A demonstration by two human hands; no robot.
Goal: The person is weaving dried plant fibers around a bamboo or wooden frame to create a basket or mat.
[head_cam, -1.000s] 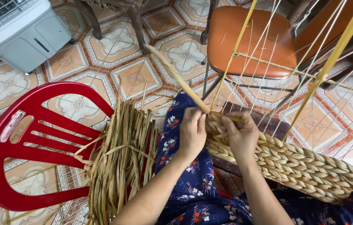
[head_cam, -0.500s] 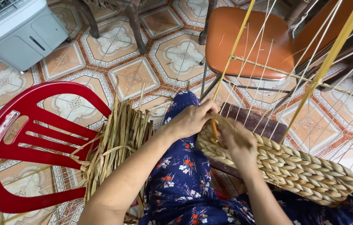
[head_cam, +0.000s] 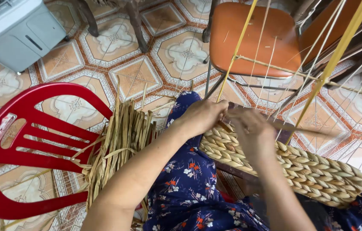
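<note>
— How are the hands set?
— Left hand (head_cam: 202, 116) curled knuckles-up, fingers closed on the near end of the woven straw band (head_cam: 288, 164); right hand (head_cam: 251, 132) blurred, bent over the same edge, grip unclear.
— And the band?
— Across the lap, under the upright strands (head_cam: 271, 55). A loose straw bundle (head_cam: 121, 145) lies on the red plastic chair (head_cam: 31, 145), an orange chair (head_cam: 253, 38) beyond

Woven straw band (head_cam: 301, 171): thick, plaited from tan dried fibre, chunky braided rows. Lies slanted across the lap, running from upper left near the knee down to the right edge. Left end partly hidden under the fingers, unfinished. Thin pale upright strands (head_cam: 271, 55) rising from the band's upper edge, fanned toward the top right, taut, roughly evenly spaced.
</note>
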